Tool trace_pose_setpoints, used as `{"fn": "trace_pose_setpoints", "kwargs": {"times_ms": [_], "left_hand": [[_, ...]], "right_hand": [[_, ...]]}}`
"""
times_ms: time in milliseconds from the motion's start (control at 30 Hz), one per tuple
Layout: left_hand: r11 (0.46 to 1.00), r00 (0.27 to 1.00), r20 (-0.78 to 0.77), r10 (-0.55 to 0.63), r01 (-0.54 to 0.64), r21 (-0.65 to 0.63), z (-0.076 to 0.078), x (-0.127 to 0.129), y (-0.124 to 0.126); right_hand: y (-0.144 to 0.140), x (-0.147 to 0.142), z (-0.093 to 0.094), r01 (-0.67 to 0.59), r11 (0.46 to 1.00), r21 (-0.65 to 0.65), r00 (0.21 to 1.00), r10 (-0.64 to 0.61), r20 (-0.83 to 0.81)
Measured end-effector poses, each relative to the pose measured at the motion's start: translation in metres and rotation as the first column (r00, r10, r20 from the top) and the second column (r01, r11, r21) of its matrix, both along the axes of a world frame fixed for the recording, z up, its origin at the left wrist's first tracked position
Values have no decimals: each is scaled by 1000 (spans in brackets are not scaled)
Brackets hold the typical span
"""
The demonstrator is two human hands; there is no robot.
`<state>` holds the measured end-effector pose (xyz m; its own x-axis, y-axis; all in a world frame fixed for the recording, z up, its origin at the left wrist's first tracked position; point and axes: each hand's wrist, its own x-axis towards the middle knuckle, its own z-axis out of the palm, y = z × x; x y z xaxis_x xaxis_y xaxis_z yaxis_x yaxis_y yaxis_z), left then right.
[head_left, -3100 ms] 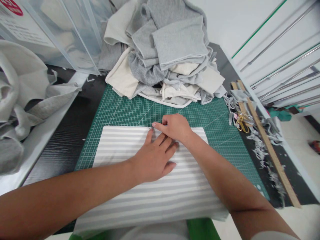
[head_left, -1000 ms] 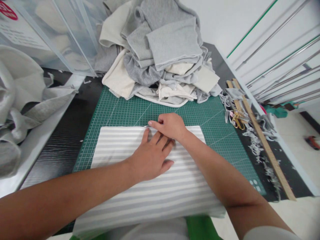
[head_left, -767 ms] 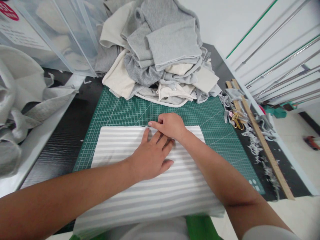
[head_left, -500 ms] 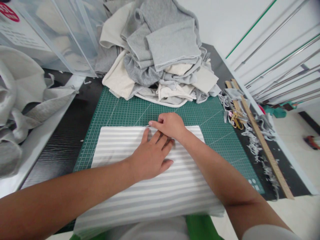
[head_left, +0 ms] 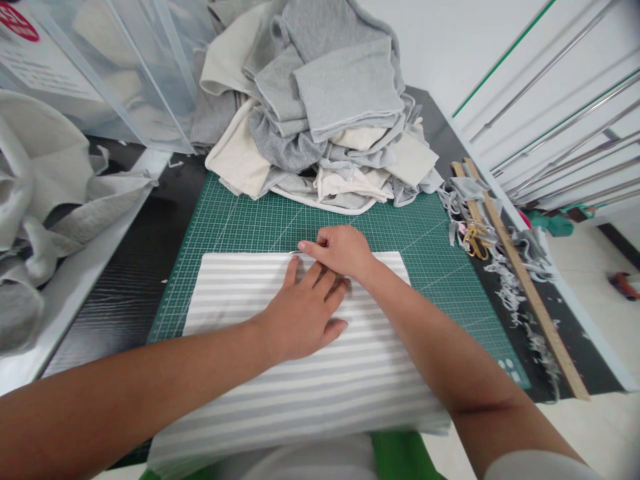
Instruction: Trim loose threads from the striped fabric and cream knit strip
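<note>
While left hand [head_left: 305, 320] lies on grey-and-white striped cloth [head_left: 310, 387], fingers spread, right hand [head_left: 345, 250] pinches thin silvery metal tool [head_left: 294, 252] (mostly hidden, type unclear) between thumb and curled fingers at cloth's far edge. Cloth lies flat on green gridded cutting mat [head_left: 450, 307]. Beyond, heap of grey and cream fabric pieces [head_left: 320, 100] covers mat's far part.

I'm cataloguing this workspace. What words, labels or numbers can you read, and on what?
"SL", probably, possibly cut off at the left: red oval on the clear plastic bin.
Smaller characters in the oval, grey lines on the white label: too blurred.
Edge markings on the cutting mat: too small.
Striped fabric: no text seen.
</note>
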<state>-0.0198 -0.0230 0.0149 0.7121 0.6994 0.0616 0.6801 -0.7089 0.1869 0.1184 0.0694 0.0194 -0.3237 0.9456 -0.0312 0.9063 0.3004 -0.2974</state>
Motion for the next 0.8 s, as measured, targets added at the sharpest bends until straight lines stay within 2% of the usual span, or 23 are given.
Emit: {"fn": "trace_pose_setpoints", "kwargs": {"times_ms": [500,800], "left_hand": [[1000,1000,-1,1,-1,-1,1,0,0],[1000,1000,6,8,-8,0,-1,0,0]], "right_hand": [[0,-5,3,10,1000,-12,996,-9,92],[2,-3,5,-22,1000,-14,997,23,77]]}}
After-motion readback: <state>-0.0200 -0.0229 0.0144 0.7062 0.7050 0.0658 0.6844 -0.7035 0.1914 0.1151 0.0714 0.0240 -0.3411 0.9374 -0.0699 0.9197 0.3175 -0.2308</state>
